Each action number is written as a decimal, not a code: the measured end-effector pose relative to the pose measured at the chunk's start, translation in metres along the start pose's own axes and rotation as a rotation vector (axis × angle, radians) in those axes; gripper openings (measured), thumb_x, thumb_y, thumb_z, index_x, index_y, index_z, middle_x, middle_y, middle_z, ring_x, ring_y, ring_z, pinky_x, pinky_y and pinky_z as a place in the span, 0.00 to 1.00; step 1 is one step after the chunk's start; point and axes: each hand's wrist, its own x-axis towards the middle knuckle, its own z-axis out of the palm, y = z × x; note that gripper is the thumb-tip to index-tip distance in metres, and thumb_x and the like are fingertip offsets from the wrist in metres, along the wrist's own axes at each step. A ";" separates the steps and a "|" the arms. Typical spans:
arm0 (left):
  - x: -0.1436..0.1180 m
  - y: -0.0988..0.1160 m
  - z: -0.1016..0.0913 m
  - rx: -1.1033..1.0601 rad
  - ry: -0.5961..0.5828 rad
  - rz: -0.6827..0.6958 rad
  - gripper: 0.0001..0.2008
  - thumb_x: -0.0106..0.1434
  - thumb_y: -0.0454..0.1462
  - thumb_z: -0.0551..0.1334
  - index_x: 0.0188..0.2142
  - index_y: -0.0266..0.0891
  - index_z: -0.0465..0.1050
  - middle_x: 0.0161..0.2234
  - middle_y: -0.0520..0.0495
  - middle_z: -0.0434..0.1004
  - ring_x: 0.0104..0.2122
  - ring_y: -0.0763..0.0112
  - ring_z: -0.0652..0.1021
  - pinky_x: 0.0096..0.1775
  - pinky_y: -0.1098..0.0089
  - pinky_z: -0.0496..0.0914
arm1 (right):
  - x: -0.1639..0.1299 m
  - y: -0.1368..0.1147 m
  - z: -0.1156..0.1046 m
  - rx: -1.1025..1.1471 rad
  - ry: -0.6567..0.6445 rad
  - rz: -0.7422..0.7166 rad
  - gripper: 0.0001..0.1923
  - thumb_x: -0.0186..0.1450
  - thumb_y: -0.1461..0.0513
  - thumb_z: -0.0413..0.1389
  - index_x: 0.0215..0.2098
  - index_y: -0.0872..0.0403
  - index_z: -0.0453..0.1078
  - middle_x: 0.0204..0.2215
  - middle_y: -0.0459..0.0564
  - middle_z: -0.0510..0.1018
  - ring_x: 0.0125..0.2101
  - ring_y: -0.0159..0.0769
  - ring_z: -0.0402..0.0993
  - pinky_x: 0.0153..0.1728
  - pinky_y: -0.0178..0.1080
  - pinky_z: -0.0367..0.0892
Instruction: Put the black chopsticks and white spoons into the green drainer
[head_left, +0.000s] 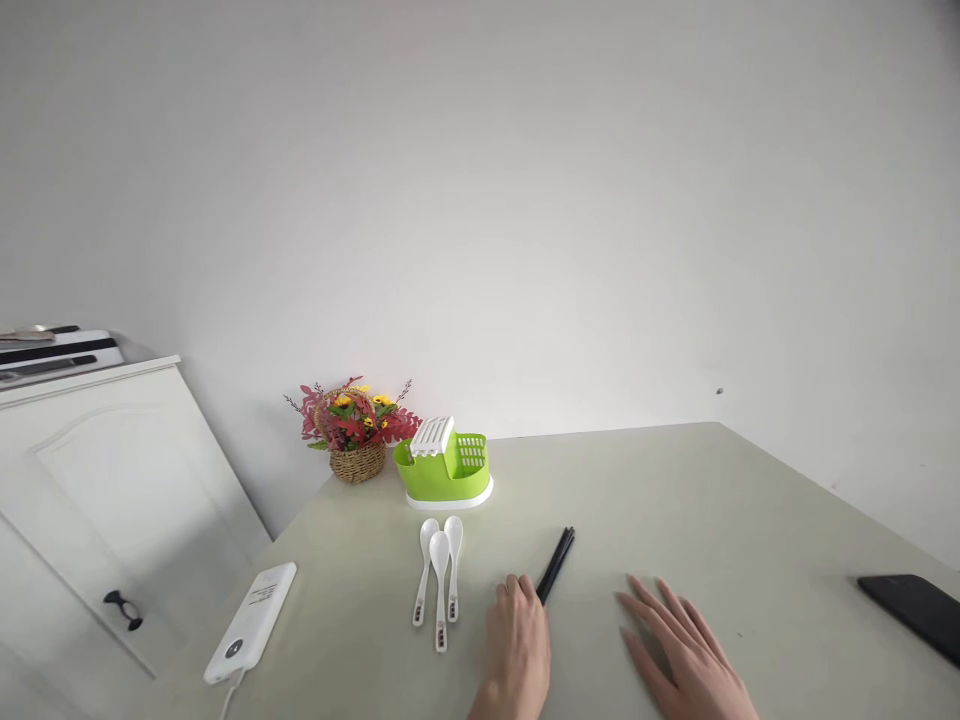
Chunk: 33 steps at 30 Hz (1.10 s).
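My left hand (516, 640) is closed low over the table, fingers curled around the near end of a small bundle of black chopsticks (556, 564). Their far ends point away from me, and the hand hides their near ends. To the right, my right hand (682, 650) rests on the tabletop with its fingers spread and nothing in them. Left of my left hand lie three white spoons, a left one (424, 570), a middle one (440, 585) and a right one (454, 565), bowls pointing away. Behind the spoons stands a green utensil holder (450, 480) with a white base and white slatted top.
A woven basket of artificial flowers (358, 462) stands at the table's back left corner, against the wall. A white power bank (251, 622) with a cable lies at the left edge. A black phone (911, 610) lies far right. A white cabinet (112, 500) adjoins on the left.
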 end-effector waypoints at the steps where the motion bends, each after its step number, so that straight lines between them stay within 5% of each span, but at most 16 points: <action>1: -0.001 0.000 0.000 0.000 0.015 0.001 0.14 0.70 0.29 0.56 0.51 0.34 0.76 0.43 0.36 0.78 0.44 0.53 0.80 0.43 0.60 0.74 | 0.000 -0.001 0.000 -0.002 0.003 0.004 0.27 0.71 0.44 0.48 0.65 0.37 0.65 0.69 0.36 0.62 0.70 0.50 0.53 0.66 0.58 0.61; 8: -0.005 -0.029 -0.008 -0.124 0.274 0.016 0.16 0.72 0.43 0.56 0.49 0.36 0.75 0.48 0.36 0.75 0.49 0.50 0.75 0.51 0.54 0.69 | 0.001 0.000 -0.002 -0.023 -0.043 -0.008 0.28 0.72 0.44 0.47 0.67 0.38 0.64 0.69 0.36 0.59 0.70 0.51 0.52 0.66 0.59 0.60; 14: 0.002 -0.082 0.003 0.004 0.474 -0.230 0.18 0.70 0.39 0.58 0.56 0.32 0.69 0.53 0.31 0.71 0.52 0.47 0.72 0.52 0.53 0.66 | -0.001 0.001 -0.002 -0.022 -0.041 -0.005 0.28 0.72 0.44 0.47 0.67 0.37 0.63 0.70 0.35 0.58 0.70 0.51 0.49 0.66 0.58 0.60; 18: 0.007 -0.108 0.013 0.083 0.420 -0.353 0.25 0.66 0.42 0.62 0.58 0.28 0.66 0.52 0.30 0.71 0.53 0.46 0.72 0.54 0.53 0.64 | 0.000 0.001 -0.001 -0.023 -0.024 -0.008 0.28 0.71 0.44 0.47 0.67 0.37 0.64 0.69 0.35 0.59 0.70 0.51 0.50 0.66 0.59 0.60; 24: 0.006 -0.125 0.011 0.050 0.239 -0.376 0.22 0.69 0.45 0.57 0.53 0.28 0.70 0.43 0.34 0.77 0.44 0.52 0.78 0.46 0.59 0.68 | -0.001 -0.002 -0.002 -0.015 -0.035 0.008 0.28 0.72 0.44 0.47 0.67 0.38 0.64 0.70 0.35 0.58 0.70 0.52 0.48 0.66 0.60 0.60; 33: 0.005 -0.128 0.021 0.085 0.211 -0.250 0.15 0.71 0.29 0.51 0.51 0.29 0.74 0.41 0.36 0.77 0.42 0.56 0.80 0.44 0.61 0.71 | -0.001 0.001 -0.002 -0.021 -0.051 0.006 0.28 0.71 0.44 0.47 0.67 0.37 0.62 0.70 0.35 0.57 0.70 0.51 0.49 0.66 0.60 0.59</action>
